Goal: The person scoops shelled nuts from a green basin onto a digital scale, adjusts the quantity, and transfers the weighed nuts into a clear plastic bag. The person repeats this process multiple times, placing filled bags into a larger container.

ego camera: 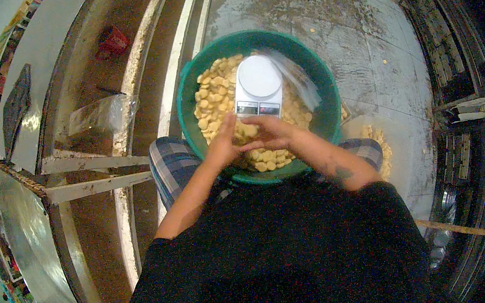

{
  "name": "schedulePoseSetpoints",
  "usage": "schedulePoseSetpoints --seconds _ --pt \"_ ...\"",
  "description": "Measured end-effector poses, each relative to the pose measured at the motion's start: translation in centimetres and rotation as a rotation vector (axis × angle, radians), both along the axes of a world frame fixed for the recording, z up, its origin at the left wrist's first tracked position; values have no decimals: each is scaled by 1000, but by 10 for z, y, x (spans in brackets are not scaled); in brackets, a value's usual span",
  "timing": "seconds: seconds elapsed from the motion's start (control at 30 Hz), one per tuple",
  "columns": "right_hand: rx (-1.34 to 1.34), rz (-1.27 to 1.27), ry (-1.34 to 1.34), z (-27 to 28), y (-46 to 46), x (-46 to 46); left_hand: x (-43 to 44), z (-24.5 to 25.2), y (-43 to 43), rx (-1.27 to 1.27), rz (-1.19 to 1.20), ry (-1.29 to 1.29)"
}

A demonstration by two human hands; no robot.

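Note:
A large green plastic tub [183,113] holds many round, pale yellow biscuit-like pieces [213,91]. A white digital kitchen scale [259,76] rests on the pieces, its display side towards me and its round platform bare. Clear plastic bags [299,78] lie at the tub's right inner side. My left hand [225,142] and my right hand [269,132] meet over the near part of the tub, just below the scale. Several of the round pieces show between my curved fingers; both hands are slightly blurred, and whether each hand grips pieces is hard to tell.
My knees flank the tub. To the left stand pale wooden slats [127,79], a clear plastic bag [102,116] and a red container [111,42]. On the right, a translucent bag [364,129] of yellow pieces lies on the worn floor [379,84]. Dark racks line the far right.

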State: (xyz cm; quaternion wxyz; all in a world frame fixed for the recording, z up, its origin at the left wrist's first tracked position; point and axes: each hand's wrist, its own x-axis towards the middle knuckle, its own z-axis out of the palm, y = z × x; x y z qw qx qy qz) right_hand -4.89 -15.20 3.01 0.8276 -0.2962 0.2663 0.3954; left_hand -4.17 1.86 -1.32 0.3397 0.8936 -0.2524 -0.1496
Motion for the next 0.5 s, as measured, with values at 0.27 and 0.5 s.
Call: schedulePoseSetpoints --seconds 0.27,0.5 --pt "-317 119 -278 -41 -45 21 20 36 18 -39 216 165" --pt "-1221 1018 -1570 -193 23 6 38 57 55 6 153 29"
